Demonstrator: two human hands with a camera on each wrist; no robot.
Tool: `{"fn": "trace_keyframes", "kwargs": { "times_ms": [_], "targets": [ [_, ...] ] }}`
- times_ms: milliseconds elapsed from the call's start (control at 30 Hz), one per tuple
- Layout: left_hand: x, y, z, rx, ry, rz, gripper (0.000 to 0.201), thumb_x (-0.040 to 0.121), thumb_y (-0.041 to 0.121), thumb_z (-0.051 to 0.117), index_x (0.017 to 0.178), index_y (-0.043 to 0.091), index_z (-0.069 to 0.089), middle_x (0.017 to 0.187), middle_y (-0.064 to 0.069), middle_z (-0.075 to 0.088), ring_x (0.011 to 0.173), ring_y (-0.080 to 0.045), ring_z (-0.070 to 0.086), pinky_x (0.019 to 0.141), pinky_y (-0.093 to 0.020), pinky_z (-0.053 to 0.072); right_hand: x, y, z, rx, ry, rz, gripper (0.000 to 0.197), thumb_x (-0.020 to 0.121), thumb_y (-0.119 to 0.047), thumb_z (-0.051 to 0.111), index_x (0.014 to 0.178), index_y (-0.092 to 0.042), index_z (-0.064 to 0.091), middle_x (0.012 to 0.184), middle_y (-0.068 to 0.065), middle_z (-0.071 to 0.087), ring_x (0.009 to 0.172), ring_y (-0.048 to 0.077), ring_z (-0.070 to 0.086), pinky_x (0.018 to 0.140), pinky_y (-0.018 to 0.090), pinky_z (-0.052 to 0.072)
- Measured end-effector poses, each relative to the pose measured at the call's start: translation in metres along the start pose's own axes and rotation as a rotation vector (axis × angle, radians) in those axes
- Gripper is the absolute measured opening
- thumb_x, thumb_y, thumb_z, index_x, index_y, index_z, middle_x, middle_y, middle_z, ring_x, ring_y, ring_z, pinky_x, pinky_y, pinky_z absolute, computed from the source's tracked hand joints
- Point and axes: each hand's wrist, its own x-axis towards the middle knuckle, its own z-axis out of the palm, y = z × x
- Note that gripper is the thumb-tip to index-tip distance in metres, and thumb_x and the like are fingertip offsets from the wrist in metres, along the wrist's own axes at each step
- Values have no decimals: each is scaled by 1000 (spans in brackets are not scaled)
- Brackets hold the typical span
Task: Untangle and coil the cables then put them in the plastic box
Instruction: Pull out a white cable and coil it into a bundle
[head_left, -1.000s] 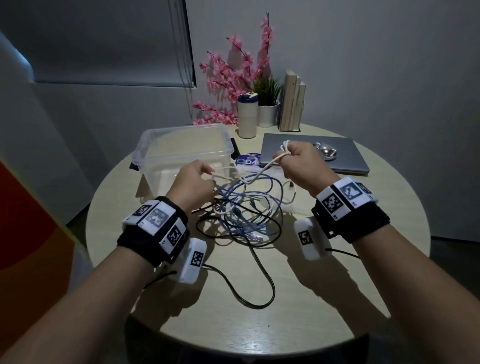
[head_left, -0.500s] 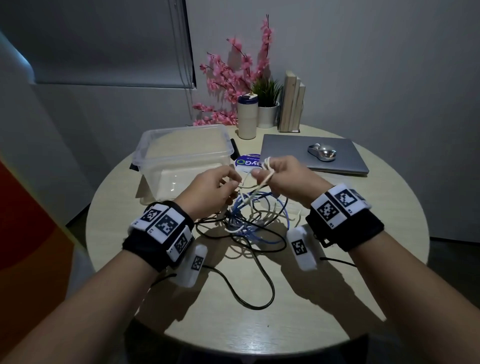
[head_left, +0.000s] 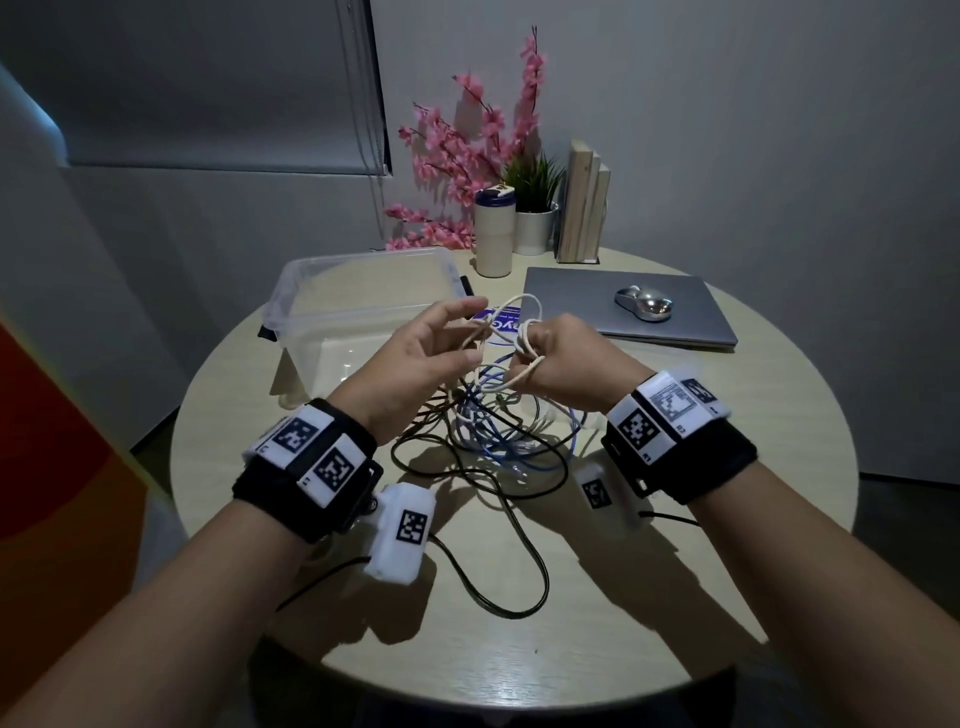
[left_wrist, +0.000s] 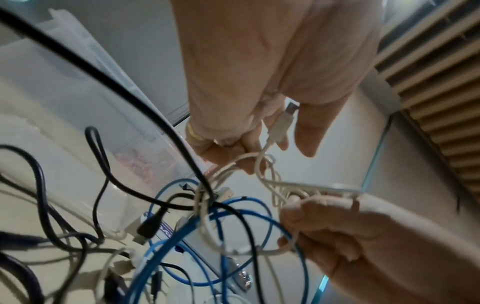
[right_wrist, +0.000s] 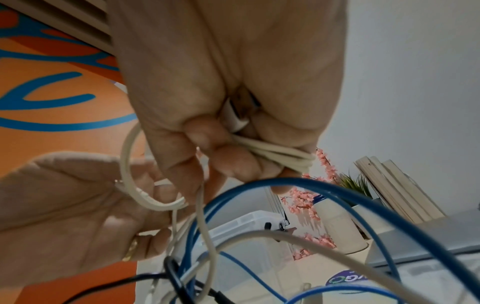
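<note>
Both hands lifted, white cable looped between

Right hand (head_left: 566, 358) clenches coiled white cable (head_left: 524, 332); left hand (head_left: 421, 358), at its 9 o'clock, pinches the plug end. Tangle (head_left: 498, 436) lies on tabletop (head_left: 675, 519) at 6 o'clock; box (head_left: 332, 291) at 10.

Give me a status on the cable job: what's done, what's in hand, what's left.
Done: nothing yet; no cable shows in the plastic box.
In hand: the right hand grips several loops of the white cable; the left hand pinches its plug end.
Left: the white cable runs into the tangle, and the blue cable and black cable lie uncoiled on the table.
</note>
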Motion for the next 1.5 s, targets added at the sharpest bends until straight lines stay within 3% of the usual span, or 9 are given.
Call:
{"fn": "trace_keyframes", "kwargs": {
  "times_ms": [167,300,533,733,933,1067,1200,1400,1500],
  "targets": [
    [2,1,-6,-78,46,-72,45,81,4,66,122,19,57,94,-5,63,77,-7,59,70,-18,46,7,5,-3,73,123,63,14,80,-13,63,68,-12,56,63,4,56,57,17,48,55,25,39],
    [6,-4,-1,-32,230,-69,19,86,-2,61,92,16,62,74,0,60,62,-6,58,59,-16,46,9,3,-3,89,120,64,23,85,-17,61,66,-19,49,62,-3,53,56,13,49,51,23,37],
    [4,-12,-12,187,282,-115,15,88,12,65,76,20,59,67,2,58,56,-8,49,54,-21,40,14,16,-12,149,329,117,20,90,-21,54,82,-3,52,82,15,61,77,31,58,68,40,49],
    [8,-19,-16,346,555,-177,37,87,33,64,59,17,46,54,2,47,46,-13,45,50,-23,34,16,17,-14,145,355,108,15,87,-14,50,85,0,54,86,14,63,73,27,55,64,37,47],
    [10,-15,-19,207,597,-164,32,92,32,57,67,12,55,51,1,45,48,-15,43,57,-27,41,11,18,-23,80,244,73,21,79,-23,75,88,-10,61,80,5,65,70,19,58,63,34,49],
    [10,-11,-18,210,579,-19,23,92,31,59,74,16,61,53,8,57,61,-16,54,75,-38,48,10,14,-24,81,188,44,14,81,-17,69,87,-9,59,72,3,59,62,15,50,61,29,43],
    [9,-7,-17,310,559,64,13,92,22,60,79,21,60,68,3,66,68,-10,62,76,-28,50,10,15,-26,252,192,79,14,83,-14,62,82,-1,58,60,3,46,57,17,41,59,33,33],
    [9,-9,-25,676,637,-116,25,91,37,56,81,16,66,68,3,64,69,-17,58,57,-25,38,-1,11,-31,590,-86,8,32,84,3,55,57,-7,42,46,2,30,39,12,26,44,20,22],
    [8,-16,-30,782,524,-222,27,90,38,59,77,16,69,71,0,67,74,-20,62,62,-26,44,-6,8,-31,823,-172,-68,38,81,-12,56,48,-13,35,42,-2,24,39,13,20,47,23,22]
  ]
}}
